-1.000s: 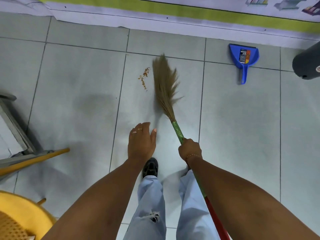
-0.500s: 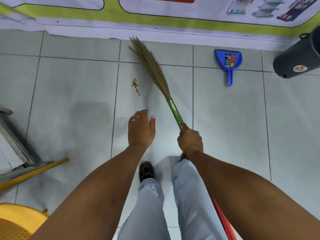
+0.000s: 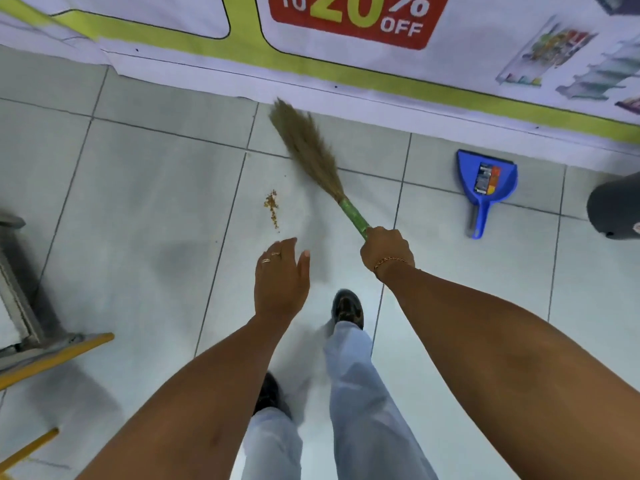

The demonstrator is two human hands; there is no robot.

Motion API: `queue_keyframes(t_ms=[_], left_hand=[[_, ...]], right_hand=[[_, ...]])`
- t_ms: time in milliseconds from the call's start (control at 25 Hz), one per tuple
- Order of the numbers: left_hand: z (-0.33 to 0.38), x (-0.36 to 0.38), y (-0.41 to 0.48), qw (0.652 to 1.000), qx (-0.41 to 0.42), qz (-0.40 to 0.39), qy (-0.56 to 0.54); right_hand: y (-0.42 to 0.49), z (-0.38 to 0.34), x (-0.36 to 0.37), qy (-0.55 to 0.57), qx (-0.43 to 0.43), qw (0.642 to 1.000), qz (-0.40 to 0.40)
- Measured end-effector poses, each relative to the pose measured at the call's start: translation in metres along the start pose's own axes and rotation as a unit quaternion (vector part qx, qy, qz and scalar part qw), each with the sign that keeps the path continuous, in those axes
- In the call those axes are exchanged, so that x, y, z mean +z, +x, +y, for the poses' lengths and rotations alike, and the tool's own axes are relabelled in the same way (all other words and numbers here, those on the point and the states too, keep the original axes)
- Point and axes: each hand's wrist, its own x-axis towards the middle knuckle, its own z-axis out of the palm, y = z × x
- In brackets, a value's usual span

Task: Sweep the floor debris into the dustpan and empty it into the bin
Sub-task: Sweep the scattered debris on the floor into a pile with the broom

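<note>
A small pile of brown debris [image 3: 272, 206] lies on the grey tiled floor ahead of me. My right hand [image 3: 386, 251] grips the green handle of a grass broom [image 3: 310, 150], whose bristles point up and left toward the wall, just right of the debris. My left hand [image 3: 281, 282] hovers flat and empty below the debris, fingers apart. A blue dustpan [image 3: 486, 183] lies on the floor to the right, handle toward me. The dark bin [image 3: 614, 209] shows at the right edge.
A printed banner [image 3: 346, 57] covers the wall base at the top. A grey metal frame [image 3: 20, 299] and yellow bars [image 3: 52, 358] stand at the left. My feet and pale trouser legs [image 3: 363, 393] are below the hands.
I have stepped closer to the wall. The broom head swung from upright beside the debris to leaning up-left toward the wall. My right hand has moved up and to the right.
</note>
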Motion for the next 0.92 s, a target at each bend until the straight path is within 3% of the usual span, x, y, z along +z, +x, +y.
queue_keyframes(t_ms=[240, 440, 680, 920], left_hand=[[0.027, 0.006, 0.052, 1.000, -0.003, 0.015, -0.003], [0.027, 0.009, 0.037, 1.000, 0.000, -0.004, -0.006], [0.011, -0.003, 0.000, 1.000, 0.000, -0.020, 0.008], [-0.003, -0.003, -0.011, 0.999, -0.016, -0.030, 0.005]], right_hand=[[0.040, 0.022, -0.017, -0.123, -0.048, 0.990, -0.042], [0.020, 0.050, 0.000, -0.193, -0.088, 0.975, -0.063], [-0.047, 0.090, 0.028, -0.170, -0.086, 0.979, -0.072], [-0.075, 0.098, 0.044, -0.103, -0.086, 0.991, 0.023]])
